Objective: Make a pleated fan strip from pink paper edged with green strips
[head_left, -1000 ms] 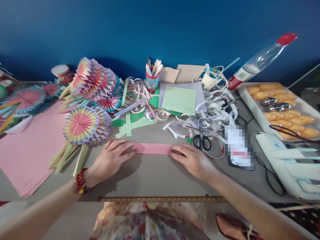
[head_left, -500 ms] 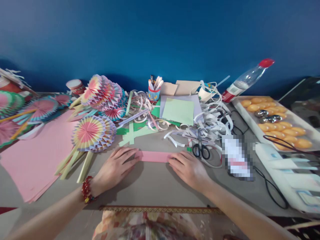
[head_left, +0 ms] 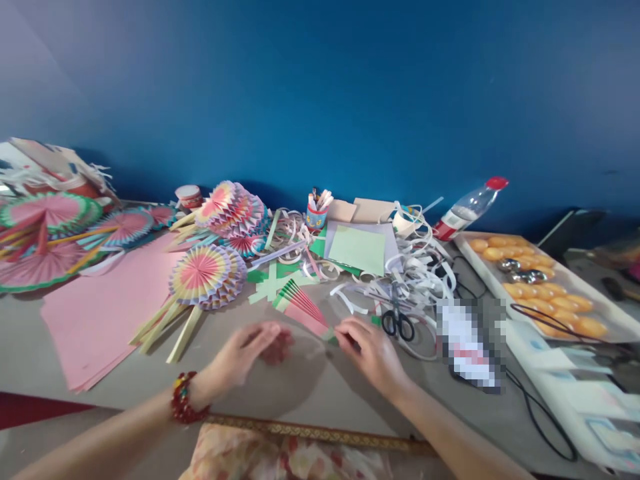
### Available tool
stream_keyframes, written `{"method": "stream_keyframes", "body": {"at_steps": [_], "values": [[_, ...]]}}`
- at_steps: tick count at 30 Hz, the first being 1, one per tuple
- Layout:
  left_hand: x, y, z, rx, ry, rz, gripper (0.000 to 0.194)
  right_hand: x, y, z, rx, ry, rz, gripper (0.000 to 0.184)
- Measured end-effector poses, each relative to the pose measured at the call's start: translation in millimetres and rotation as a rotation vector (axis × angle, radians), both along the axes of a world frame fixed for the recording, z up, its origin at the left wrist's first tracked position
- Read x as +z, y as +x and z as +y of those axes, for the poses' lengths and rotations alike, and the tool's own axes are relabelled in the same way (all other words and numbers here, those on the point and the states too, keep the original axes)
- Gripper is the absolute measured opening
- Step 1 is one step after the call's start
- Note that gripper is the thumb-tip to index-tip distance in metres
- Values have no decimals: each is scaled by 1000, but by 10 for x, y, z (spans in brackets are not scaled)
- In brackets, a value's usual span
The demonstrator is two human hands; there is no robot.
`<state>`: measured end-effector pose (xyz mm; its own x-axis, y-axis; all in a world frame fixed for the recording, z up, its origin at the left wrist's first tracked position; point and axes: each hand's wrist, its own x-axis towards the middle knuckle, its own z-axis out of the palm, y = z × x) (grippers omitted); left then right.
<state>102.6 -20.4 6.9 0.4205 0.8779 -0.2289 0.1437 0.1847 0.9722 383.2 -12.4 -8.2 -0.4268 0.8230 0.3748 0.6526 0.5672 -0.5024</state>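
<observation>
A pleated strip of pink paper with green edges (head_left: 306,309) lies slantwise on the table, its upper left end fanned out. My right hand (head_left: 373,350) has its fingers curled in at the strip's narrow lower right end and pinches it there. To the left and nearer to me, my left hand (head_left: 245,353) hovers off the paper, somewhat blurred, with loosely bent fingers and nothing visible in them. Black-handled scissors (head_left: 398,325) rest just beyond my right hand.
Pink sheets (head_left: 107,313) and folded paper fans (head_left: 203,277) are on the left. Behind lie pale green paper (head_left: 358,248), curled paper strips (head_left: 420,283) and a pen cup (head_left: 317,217). On the right are a bottle (head_left: 467,210), a tray of yellow items (head_left: 620,310) and a black cable (head_left: 537,417).
The pink strip lay flat and level between both hands; now it is slanted and fanned at one end, showing green edges. My left hand has come off it towards me. The view has shifted.
</observation>
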Motion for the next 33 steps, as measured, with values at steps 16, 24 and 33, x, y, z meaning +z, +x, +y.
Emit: {"method": "stream_keyframes", "body": {"at_steps": [16,24,33], "values": [[116,413,247,-46,844,505,27,401,-298,-241,-49,463,-138,16],[200,348,295,-193,1358,1129,6,549,-178,-6,-17,485,-361,26],[117,217,256,-193,1462,947,24,240,-91,7,40,458,-418,22]]}}
